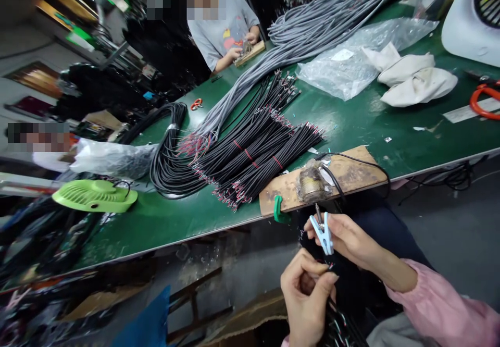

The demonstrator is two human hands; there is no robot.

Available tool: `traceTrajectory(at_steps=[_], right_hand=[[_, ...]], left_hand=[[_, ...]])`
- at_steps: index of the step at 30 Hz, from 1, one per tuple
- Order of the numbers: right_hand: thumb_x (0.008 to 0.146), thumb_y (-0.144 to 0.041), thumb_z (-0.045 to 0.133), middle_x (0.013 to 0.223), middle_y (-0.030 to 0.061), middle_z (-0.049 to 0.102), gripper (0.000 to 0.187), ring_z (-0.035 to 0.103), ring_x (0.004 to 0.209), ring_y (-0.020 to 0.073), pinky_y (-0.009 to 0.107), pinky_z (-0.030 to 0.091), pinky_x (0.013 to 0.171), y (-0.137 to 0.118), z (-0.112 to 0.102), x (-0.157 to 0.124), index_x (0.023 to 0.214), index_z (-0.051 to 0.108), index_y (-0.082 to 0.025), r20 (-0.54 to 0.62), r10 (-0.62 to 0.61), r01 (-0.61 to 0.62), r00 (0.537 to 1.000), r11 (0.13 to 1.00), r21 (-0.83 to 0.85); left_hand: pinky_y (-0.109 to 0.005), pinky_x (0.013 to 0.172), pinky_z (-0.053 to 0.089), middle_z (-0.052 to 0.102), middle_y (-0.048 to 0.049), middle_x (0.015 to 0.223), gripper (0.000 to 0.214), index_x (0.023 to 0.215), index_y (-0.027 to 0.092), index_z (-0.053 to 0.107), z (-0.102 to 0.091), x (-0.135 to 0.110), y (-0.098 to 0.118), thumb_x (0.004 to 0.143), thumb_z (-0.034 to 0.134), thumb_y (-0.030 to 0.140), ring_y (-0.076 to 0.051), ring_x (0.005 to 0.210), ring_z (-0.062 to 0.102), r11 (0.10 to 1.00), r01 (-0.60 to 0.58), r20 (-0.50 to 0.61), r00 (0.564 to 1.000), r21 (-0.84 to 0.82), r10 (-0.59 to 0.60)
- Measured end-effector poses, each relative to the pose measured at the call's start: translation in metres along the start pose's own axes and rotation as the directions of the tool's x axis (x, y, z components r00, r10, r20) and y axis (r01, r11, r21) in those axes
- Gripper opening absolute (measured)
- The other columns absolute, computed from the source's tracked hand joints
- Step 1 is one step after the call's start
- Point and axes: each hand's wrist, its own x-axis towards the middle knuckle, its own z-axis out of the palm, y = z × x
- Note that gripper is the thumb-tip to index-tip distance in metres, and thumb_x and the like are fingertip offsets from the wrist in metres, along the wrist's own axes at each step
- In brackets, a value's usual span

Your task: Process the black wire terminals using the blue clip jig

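My left hand (307, 292) is closed in a pinch on the end of a black cable (331, 268), whose small coloured wire tips show at the fingertips. More dark cables with stripped coloured ends (339, 329) hang below that hand. Just above it, my right hand (351, 237) grips a light blue clothespin (323, 235). A pointed metal tip (319, 212) sticks up behind the clothespin; whether the two are joined is unclear. Both hands are in front of the table edge, near a wooden board (361, 167) carrying a worn, tape-wrapped block (311, 183).
A green clamp (277, 209) sits at the board's edge. Black cable bundles (250, 154) and grey cables (312, 29) cover the green table (336, 120). Orange-handled scissors (482, 102), white gloves (420, 78) and a green fan (94, 196) lie around. A co-worker (226, 29) sits opposite.
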Motion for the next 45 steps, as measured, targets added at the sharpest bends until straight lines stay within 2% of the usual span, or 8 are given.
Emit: traceTrajectory(at_steps=[6, 15, 23, 30, 35, 38, 40, 45], right_hand=[[0.083, -0.053, 0.071, 0.066, 0.001, 0.057, 0.04, 0.051, 0.058, 0.0118, 0.022, 0.043, 0.054, 0.0, 0.003, 0.004, 0.077, 0.069, -0.013, -0.031, 0.006, -0.005, 1.0, 0.999, 0.045], [0.08, -0.053, 0.073, 0.064, 0.0, 0.057, 0.042, 0.047, 0.053, 0.0092, 0.02, 0.039, 0.05, -0.006, 0.005, 0.004, 0.074, 0.068, -0.012, -0.012, 0.038, -0.037, 0.999, 0.995, 0.091], [0.079, -0.057, 0.072, 0.067, 0.0022, 0.06, 0.045, 0.052, 0.059, 0.0113, 0.022, 0.041, 0.055, -0.004, 0.002, 0.003, 0.075, 0.069, -0.012, 0.013, 0.081, -0.082, 0.997, 0.991, 0.106], [0.085, -0.065, 0.059, 0.071, 0.0037, 0.061, 0.053, 0.049, 0.063, 0.013, 0.024, 0.038, 0.059, 0.011, -0.019, -0.008, 0.079, 0.071, -0.013, -0.043, 0.114, -0.11, 0.993, 0.989, 0.094], [0.081, -0.059, 0.069, 0.067, 0.0011, 0.062, 0.045, 0.049, 0.064, 0.0126, 0.024, 0.036, 0.061, 0.017, -0.041, -0.025, 0.078, 0.073, -0.014, -0.108, 0.147, -0.149, 0.983, 0.989, -0.011], [0.079, -0.051, 0.075, 0.054, 0.0001, 0.059, 0.044, 0.049, 0.055, 0.0115, 0.024, 0.033, 0.056, 0.035, -0.048, -0.043, 0.059, 0.069, -0.012, -0.12, 0.262, -0.273, 0.958, 0.958, -0.09], [0.076, -0.056, 0.075, 0.048, 0.0006, 0.058, 0.051, 0.049, 0.047, 0.0114, 0.025, 0.031, 0.051, 0.054, -0.049, -0.058, 0.052, 0.067, -0.011, -0.105, 0.368, -0.379, 0.924, 0.92, -0.104], [0.079, -0.07, 0.062, 0.054, 0.0013, 0.062, 0.059, 0.055, 0.05, 0.0127, 0.023, 0.036, 0.05, 0.095, -0.039, -0.091, 0.069, 0.07, -0.013, -0.098, 0.552, -0.554, 0.828, 0.832, 0.005]], left_hand=[[-0.015, 0.033, 0.034, 0.049, 0.0062, 0.06, 0.023, 0.058, 0.015, 0.063, 0.006, 0.01, 0.003, 0.069, 0.083, 0.021, -0.002, 0.033, 0.045, 0.999, 0.043, -0.023, 0.999, -0.014, -0.043], [-0.015, 0.035, 0.037, 0.051, 0.0048, 0.061, 0.016, 0.062, 0.015, 0.068, -0.003, 0.016, 0.006, 0.074, 0.079, 0.018, -0.004, 0.036, 0.05, 0.995, 0.051, 0.109, 0.992, 0.088, -0.061], [-0.012, 0.031, 0.032, 0.049, 0.0055, 0.055, 0.024, 0.062, 0.013, 0.068, -0.003, 0.019, 0.008, 0.073, 0.08, 0.03, -0.003, 0.031, 0.046, 0.989, 0.124, 0.093, 0.987, 0.077, -0.131], [-0.012, 0.032, 0.033, 0.051, 0.0047, 0.056, 0.023, 0.064, 0.013, 0.069, -0.006, 0.017, 0.008, 0.074, 0.08, 0.03, -0.002, 0.031, 0.046, 0.988, 0.131, 0.11, 0.984, 0.08, -0.14], [-0.012, 0.032, 0.032, 0.052, 0.004, 0.059, 0.017, 0.066, 0.013, 0.071, -0.011, 0.009, 0.004, 0.075, 0.079, 0.026, -0.002, 0.032, 0.046, 0.986, 0.136, 0.142, 0.979, 0.092, -0.148], [-0.012, 0.031, 0.03, 0.051, 0.0049, 0.057, 0.018, 0.065, 0.013, 0.07, -0.015, 0.005, -0.001, 0.074, 0.08, 0.026, -0.001, 0.031, 0.045, 0.99, 0.124, 0.124, 0.984, 0.067, -0.131], [-0.012, 0.031, 0.031, 0.05, 0.0055, 0.056, 0.017, 0.066, 0.013, 0.07, -0.018, 0.003, -0.006, 0.075, 0.079, 0.025, -0.001, 0.03, 0.045, 0.992, 0.127, 0.106, 0.986, 0.028, -0.129], [-0.013, 0.03, 0.032, 0.052, 0.0056, 0.056, 0.019, 0.068, 0.013, 0.067, -0.023, 0.0, -0.019, 0.076, 0.078, 0.026, -0.001, 0.03, 0.043, 0.992, 0.118, 0.067, 0.991, -0.051, -0.115]])
